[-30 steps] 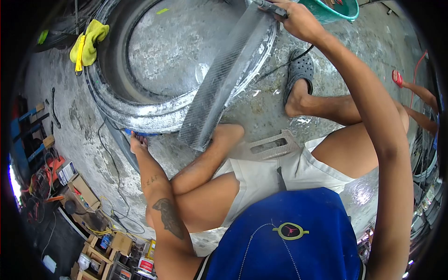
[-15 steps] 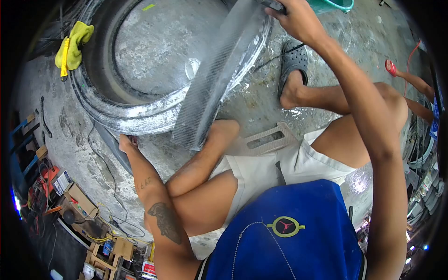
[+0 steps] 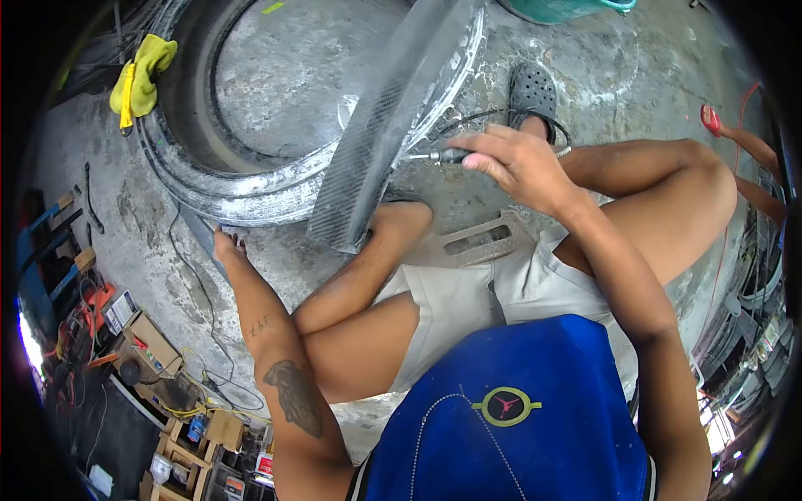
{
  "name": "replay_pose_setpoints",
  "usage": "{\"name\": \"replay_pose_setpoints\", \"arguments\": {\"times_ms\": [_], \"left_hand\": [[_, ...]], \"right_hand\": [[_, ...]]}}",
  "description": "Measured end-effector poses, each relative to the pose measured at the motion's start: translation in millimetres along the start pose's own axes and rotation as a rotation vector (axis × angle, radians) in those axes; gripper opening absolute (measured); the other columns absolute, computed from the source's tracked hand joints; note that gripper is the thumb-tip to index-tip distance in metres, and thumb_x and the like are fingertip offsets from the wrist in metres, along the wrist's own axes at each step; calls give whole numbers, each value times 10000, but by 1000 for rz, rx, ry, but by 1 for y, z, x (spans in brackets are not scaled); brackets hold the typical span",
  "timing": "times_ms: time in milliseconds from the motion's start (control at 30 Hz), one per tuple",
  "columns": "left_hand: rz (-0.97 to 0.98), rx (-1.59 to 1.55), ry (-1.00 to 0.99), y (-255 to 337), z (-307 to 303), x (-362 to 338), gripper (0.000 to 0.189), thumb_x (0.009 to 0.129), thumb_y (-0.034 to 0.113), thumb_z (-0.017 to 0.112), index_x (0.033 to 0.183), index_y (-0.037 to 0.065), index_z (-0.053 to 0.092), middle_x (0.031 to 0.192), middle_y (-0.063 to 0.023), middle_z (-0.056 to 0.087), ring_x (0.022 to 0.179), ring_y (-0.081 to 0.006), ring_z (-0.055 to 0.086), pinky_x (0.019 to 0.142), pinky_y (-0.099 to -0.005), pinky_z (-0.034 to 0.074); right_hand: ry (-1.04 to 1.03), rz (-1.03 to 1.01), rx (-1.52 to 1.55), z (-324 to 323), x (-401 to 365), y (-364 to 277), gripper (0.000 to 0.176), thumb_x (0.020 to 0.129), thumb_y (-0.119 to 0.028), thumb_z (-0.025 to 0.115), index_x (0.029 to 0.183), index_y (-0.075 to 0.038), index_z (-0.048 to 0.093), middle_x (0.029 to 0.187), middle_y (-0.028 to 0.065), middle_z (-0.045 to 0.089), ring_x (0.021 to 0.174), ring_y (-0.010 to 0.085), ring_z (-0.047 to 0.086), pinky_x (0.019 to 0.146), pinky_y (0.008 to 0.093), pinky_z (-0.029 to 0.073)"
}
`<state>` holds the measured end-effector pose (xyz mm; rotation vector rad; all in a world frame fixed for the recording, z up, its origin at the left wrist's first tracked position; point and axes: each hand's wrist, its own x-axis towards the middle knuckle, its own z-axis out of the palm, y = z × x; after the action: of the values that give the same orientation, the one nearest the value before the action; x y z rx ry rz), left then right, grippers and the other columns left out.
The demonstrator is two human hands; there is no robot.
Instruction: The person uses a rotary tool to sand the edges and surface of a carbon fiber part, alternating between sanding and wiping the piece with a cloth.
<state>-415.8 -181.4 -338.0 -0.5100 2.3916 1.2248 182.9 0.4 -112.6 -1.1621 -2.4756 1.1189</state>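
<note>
A long carbon-fibre-patterned panel [image 3: 368,134] lies slantwise across a dusty tire [image 3: 259,196]. My right hand [image 3: 522,163] is closed around a slim rotary tool [image 3: 447,156] with a cable, its thin metal tip pointing left close to the panel's right edge. At the tire's lower left, my left hand [image 3: 228,242] is beside the end of a dark vacuum-like tube [image 3: 199,227]; its fingers are partly apart, and I cannot make out whether they touch the tube. A patterned frame piece [image 3: 480,242] with a slot lies by my shorts.
A yellow-green cloth and yellow cutter [image 3: 144,79] rest on the tire's left. The teal basin [image 3: 568,7] is at the top. Cardboard boxes [image 3: 154,346] and cables lie at lower left. Another person's leg [image 3: 752,150] shows at right.
My right hand has come down and left from the panel's upper end with the tool, whose tip now shows by the panel's right edge. My left hand has moved slightly up.
</note>
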Motion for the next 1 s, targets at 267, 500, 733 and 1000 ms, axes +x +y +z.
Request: {"name": "replay_pose_setpoints", "arguments": {"times_ms": [267, 500, 733, 1000], "left_hand": [[821, -113, 233, 121, -40, -138, 354, 980, 230, 680, 1151, -79, 662, 1144, -175, 698, 1062, -248, 640, 979, -373, 495], [1401, 640, -818, 66, -14, -387, 678, 832, 340, 844, 1418, 89, 612, 1436, -160, 608, 1319, -295, 575, 1146, -436, 390], [1649, 793, -733, 28, 32, -397, 821, 734, 297, 831, 1482, 99, 555, 1489, -261, 533, 1390, -395, 507, 1192, -538, 319], [1509, 630, -784, 41, 65, -410, 759, 723, 260, 815, 1444, 146, 607, 1501, -252, 527, 1370, -391, 537, 1181, -488, 378]], "right_hand": [[32, -37, 103, 3, -8, 10, 311, 999, -326, 633, 1174, -71, 662, 1070, 157, 682, 1009, 380, 656, 850, 464, 528], [162, 17, 225, 6, 5, 7, 288, 1015, -266, 620, 1213, -58, 626, 1066, 169, 651, 1039, 382, 636, 891, 460, 506], [135, 46, 241, 14, 7, 10, 292, 1021, -220, 609, 1263, -56, 607, 1125, 196, 647, 1078, 406, 628, 921, 455, 503], [185, 134, 330, 6, 19, -3, 297, 1032, -240, 610, 1243, -31, 629, 1137, 199, 700, 1047, 370, 680, 909, 424, 522]]}}
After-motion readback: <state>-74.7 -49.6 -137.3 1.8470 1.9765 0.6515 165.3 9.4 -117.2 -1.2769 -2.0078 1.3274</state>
